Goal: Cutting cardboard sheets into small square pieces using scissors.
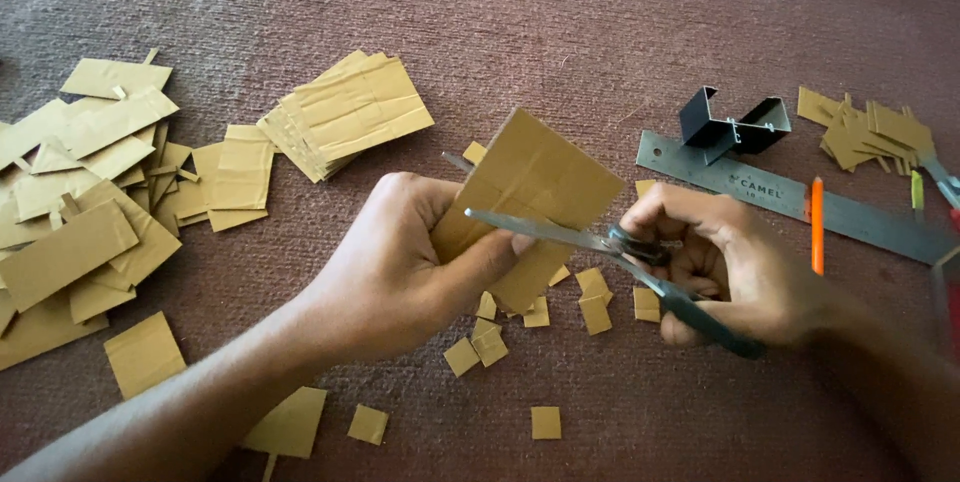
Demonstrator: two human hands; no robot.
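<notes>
Tan cardboard piece (pixel 535 192) pinched in left hand (pixel 400 262); right hand (pixel 725 262) grips scissors (pixel 600 242).

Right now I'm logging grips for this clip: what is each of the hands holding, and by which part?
Left hand pinches the cardboard piece at its lower left edge. Right hand holds the scissors by their handles, blades across the cardboard.

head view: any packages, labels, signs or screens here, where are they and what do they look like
No packages, signs or screens.
Steel ruler: right of centre on the maroon carpet, lying slanted, long grey strip with printed marking and scale.
Cardboard sheet: held in the left hand, plain tan with ruled pencil lines, no label.
</notes>
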